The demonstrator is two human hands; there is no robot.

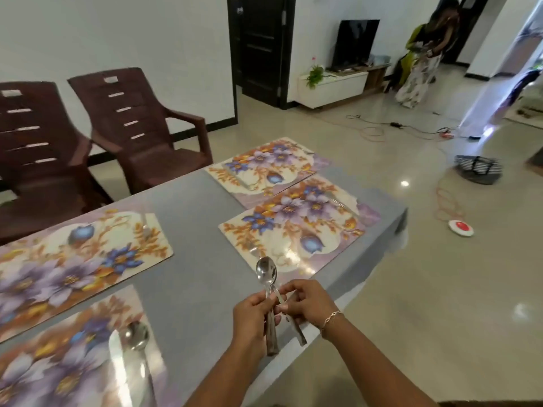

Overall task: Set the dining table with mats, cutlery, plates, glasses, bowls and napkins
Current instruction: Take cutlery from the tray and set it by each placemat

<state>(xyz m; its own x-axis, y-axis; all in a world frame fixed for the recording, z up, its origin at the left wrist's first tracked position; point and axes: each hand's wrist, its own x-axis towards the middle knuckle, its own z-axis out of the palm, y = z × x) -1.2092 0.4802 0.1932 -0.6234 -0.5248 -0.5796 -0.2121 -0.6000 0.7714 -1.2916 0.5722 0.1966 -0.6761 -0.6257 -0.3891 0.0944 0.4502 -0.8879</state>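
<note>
Several floral mats lie on the grey table [194, 230]. Above the table's near right edge my left hand [252, 315] grips a bundle of steel spoons [266, 273], bowls pointing away from me. My right hand [308, 302] pinches one piece of that bundle, its handle sticking out below. The nearest right mat [296, 227] lies just beyond the spoon bowls and carries a fork near its far right end. A spoon [136, 340] rests on the near left mat [70, 356]. A fork [146, 227] lies on the far left mat [79, 254]. The far right mat [264, 165] also holds cutlery.
Two brown plastic chairs [138, 124] stand beyond the table's left side. A person [423, 54] stands far off near a TV unit [332, 86]. Cables, a striped bag [477, 168] and a round red-and-white object [461, 227] lie on the tiled floor to the right.
</note>
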